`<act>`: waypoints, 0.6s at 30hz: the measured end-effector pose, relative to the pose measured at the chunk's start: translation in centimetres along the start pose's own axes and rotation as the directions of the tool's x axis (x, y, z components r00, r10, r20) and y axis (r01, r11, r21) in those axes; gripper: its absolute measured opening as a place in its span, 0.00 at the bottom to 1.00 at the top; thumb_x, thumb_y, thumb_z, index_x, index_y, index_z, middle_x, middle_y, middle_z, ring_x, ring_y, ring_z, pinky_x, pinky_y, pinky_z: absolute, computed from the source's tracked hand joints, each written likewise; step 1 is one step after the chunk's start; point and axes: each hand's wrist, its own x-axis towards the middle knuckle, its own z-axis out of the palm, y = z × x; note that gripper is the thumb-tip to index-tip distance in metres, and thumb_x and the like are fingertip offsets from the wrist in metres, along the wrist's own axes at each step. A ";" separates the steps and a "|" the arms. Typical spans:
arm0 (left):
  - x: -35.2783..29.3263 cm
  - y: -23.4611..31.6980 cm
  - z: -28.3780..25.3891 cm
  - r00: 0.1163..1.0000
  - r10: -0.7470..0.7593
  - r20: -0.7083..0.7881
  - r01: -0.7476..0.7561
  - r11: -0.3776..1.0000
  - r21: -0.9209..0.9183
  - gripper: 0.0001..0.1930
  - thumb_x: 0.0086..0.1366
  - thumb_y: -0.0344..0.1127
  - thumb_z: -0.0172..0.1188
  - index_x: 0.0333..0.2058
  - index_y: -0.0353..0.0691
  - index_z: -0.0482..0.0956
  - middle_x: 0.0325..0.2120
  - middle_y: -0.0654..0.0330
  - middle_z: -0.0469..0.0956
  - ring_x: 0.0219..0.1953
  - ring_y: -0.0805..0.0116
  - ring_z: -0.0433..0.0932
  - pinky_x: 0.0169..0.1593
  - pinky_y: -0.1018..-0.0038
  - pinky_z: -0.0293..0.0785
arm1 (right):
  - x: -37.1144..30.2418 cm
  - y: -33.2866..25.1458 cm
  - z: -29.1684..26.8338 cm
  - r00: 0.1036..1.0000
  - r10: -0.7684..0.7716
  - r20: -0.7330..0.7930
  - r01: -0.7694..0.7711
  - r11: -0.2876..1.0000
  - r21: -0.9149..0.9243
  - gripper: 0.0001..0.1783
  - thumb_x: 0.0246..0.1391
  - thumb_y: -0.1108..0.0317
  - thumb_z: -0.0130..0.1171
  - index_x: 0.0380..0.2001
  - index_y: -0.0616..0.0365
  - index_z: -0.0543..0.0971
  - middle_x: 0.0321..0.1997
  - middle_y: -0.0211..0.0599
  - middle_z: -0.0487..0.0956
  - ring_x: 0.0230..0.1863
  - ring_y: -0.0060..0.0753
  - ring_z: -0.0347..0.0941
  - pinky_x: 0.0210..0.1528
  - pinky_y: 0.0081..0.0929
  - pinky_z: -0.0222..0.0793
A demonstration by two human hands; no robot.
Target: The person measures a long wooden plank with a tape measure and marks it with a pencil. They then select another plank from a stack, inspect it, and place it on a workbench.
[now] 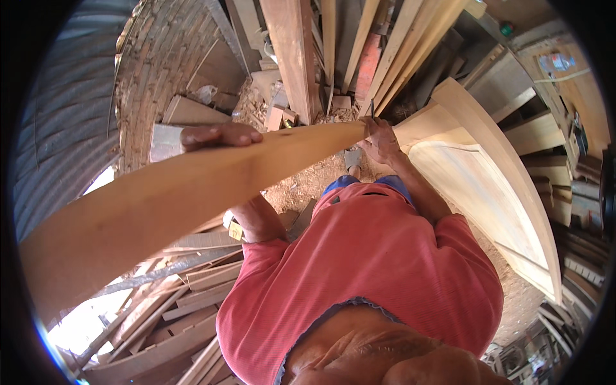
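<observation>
A long, pale wooden board [192, 183] runs across in front of me, from the lower left rim to near the middle. My left hand [221, 135] grips it, fingers over the far edge, while the forearm passes beneath and the thumb is hidden. At the narrow right end of the board, my right hand [382, 141] is closed around the end. A thin dark stick, perhaps a pencil [372, 108], sticks up from its fingers. A watch-like band with a yellowish tag [235, 229] shows by my left wrist.
A large curved wooden panel with a framed edge [494, 186] leans at my right. Tall planks [289, 51] stand ahead, beside a brick wall [151, 70]. Stacked lumber [173, 321] lies at the lower left. Wood shavings [301, 186] cover the floor around my feet.
</observation>
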 end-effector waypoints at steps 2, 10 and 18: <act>1.1 -1.2 -0.6 0.999 -0.008 0.041 0.010 0.999 -0.044 0.44 0.59 0.65 0.69 0.58 0.33 0.69 0.45 0.44 0.80 0.46 0.48 0.82 0.52 0.46 0.79 | -0.4 -0.6 -1.8 0.997 0.012 -0.077 -0.011 1.000 0.009 0.33 0.54 0.60 0.68 0.61 0.58 0.72 0.55 0.56 0.77 0.56 0.62 0.73 0.59 0.52 0.70; 4.7 -6.3 0.9 0.978 -0.024 -0.207 0.035 0.998 0.050 0.48 0.58 0.66 0.71 0.65 0.39 0.65 0.57 0.58 0.75 0.57 0.60 0.77 0.60 0.58 0.77 | -3.7 -2.7 -8.4 0.951 0.076 -0.300 -0.051 0.995 0.091 0.36 0.58 0.57 0.67 0.64 0.63 0.68 0.58 0.59 0.74 0.59 0.64 0.71 0.64 0.51 0.67; 7.1 -11.9 6.4 0.980 -0.111 -0.164 0.107 0.994 -0.032 0.48 0.60 0.57 0.75 0.67 0.39 0.58 0.59 0.58 0.70 0.59 0.62 0.73 0.61 0.61 0.73 | 1.4 -2.5 -12.4 0.898 0.000 -0.440 0.184 0.909 0.375 0.39 0.57 0.52 0.71 0.62 0.68 0.71 0.56 0.55 0.77 0.60 0.48 0.74 0.64 0.40 0.68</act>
